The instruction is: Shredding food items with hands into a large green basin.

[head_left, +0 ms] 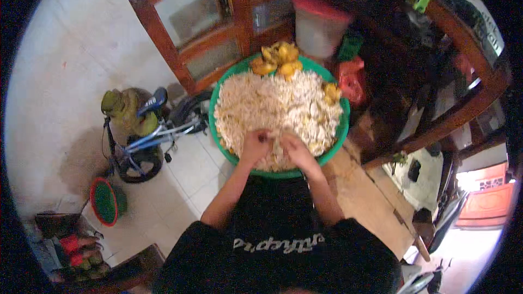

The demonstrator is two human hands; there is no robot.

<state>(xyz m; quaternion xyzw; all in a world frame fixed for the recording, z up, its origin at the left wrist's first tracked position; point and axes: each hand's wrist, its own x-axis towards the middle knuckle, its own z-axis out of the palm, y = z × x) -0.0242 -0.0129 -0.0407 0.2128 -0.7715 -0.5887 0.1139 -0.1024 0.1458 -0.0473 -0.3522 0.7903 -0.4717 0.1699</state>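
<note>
A round green plastic basin [345, 130] stands before me, filled with a heap of small pale pieces [253, 102] that are too blurred to name. The heap is whiter and chunkier on the right, pinker and finer on the left. Larger yellow-brown pieces, perhaps fruit, form a cluster [280, 58] on the far rim, and a smaller clump [331, 93] lies at the right edge. Over the near part of the heap, my left hand [256, 146] and my right hand [297, 151] face each other with fingers bent inward. Blur hides whether either holds a small piece.
Ahead stands a wooden-framed glass door [241, 20], beside a pale bucket with a red lid [320, 28]. A small blue bicycle [143, 143] is on the left tiled floor, near a green basket with a red rim [104, 202]. Wooden furniture beams [441, 124] run along the right.
</note>
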